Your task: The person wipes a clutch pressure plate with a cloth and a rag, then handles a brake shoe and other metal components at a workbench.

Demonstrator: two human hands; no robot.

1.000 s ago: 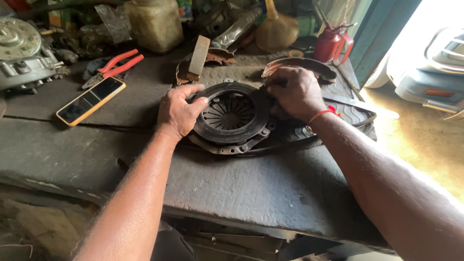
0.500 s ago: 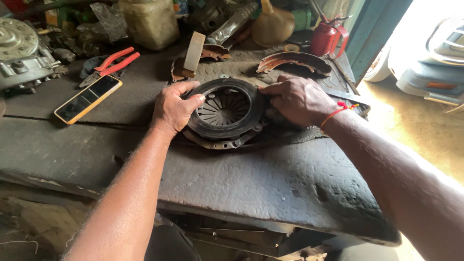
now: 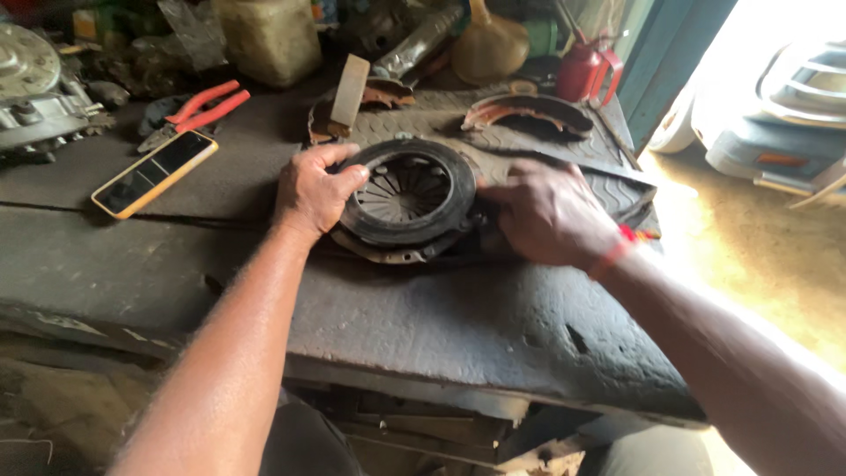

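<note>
A round dark clutch pressure plate (image 3: 407, 196) with radial spring fingers lies flat on a black rubber mat (image 3: 608, 189) on the worn workbench (image 3: 423, 326). My left hand (image 3: 313, 192) grips its left rim, thumb over the top edge. My right hand (image 3: 548, 211), with a red thread at the wrist, rests against the plate's right side, fingers on the rim and the mat.
A phone in an orange case (image 3: 154, 174) and red-handled pliers (image 3: 201, 109) lie at the left. Rusty brake shoes (image 3: 527, 110), a wooden block (image 3: 349, 91), a big jar (image 3: 269, 37), a funnel (image 3: 490, 44), a red oil can (image 3: 583, 70) and a metal housing (image 3: 31, 88) crowd the back.
My right hand has slid from the plate's upper right edge down to its right side. The left hand keeps its grip. The view has shifted slightly.
</note>
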